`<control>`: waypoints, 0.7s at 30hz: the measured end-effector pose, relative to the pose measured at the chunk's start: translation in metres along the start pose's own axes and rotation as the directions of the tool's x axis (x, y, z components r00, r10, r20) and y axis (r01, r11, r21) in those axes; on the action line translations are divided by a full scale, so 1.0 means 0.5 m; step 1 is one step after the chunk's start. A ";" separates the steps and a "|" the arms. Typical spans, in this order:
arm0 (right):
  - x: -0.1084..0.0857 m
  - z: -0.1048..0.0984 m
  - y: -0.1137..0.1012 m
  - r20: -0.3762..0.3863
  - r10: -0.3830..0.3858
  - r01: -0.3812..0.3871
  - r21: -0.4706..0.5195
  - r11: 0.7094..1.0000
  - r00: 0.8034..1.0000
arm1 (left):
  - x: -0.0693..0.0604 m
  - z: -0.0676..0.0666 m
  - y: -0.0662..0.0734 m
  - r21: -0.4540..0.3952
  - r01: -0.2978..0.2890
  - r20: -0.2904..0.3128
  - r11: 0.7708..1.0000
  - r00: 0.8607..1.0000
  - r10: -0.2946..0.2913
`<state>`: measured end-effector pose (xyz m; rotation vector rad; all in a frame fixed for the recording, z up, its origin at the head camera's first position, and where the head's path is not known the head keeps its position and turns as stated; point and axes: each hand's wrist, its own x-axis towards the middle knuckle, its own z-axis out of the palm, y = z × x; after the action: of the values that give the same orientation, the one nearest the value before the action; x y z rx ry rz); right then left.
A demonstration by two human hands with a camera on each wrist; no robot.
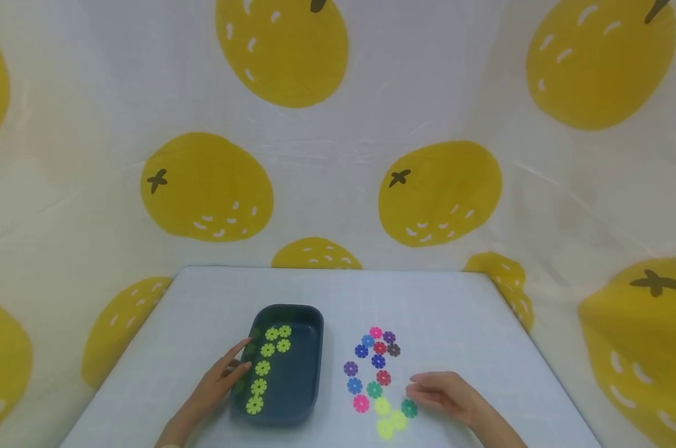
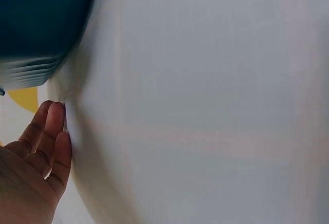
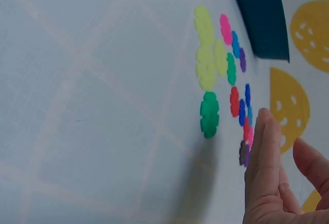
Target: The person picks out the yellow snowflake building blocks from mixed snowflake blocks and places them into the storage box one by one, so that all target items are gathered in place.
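Observation:
A dark blue-green tray [image 1: 293, 373] on the table holds several yellow-green flower-shaped discs [image 1: 262, 368] along its left side. My left hand [image 1: 217, 382] is at the tray's left edge, fingers extended; in the left wrist view the hand [image 2: 38, 157] has relaxed fingers beside the tray [image 2: 41, 18]. To the tray's right lie loose discs in pink, blue, purple, red, green and yellow-green. My right hand [image 1: 450, 398] is just right of them, near a green disc [image 1: 409, 408], fingers fairly straight. In the right wrist view the hand [image 3: 275, 178] shows nothing held, thumb apart.
The table [image 1: 427, 305] has a white cloth with faint lines. A pale curtain with yellow fruit shapes [image 1: 440, 193] surrounds it at the back and sides. In the right wrist view the tray [image 3: 262, 18] stands beyond the loose discs.

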<state>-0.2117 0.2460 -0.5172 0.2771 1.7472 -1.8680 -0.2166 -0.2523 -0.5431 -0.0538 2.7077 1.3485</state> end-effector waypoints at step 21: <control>0.003 0.046 0.049 0.006 -0.116 0.090 -0.671 0.736 0.993 | 0.003 0.002 0.001 -0.004 0.029 0.024 1.000 0.999 -0.029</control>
<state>-0.1949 0.2238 -0.5357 -0.0761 2.3664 -1.1677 -0.2181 -0.2509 -0.5435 -0.0770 2.6742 1.3383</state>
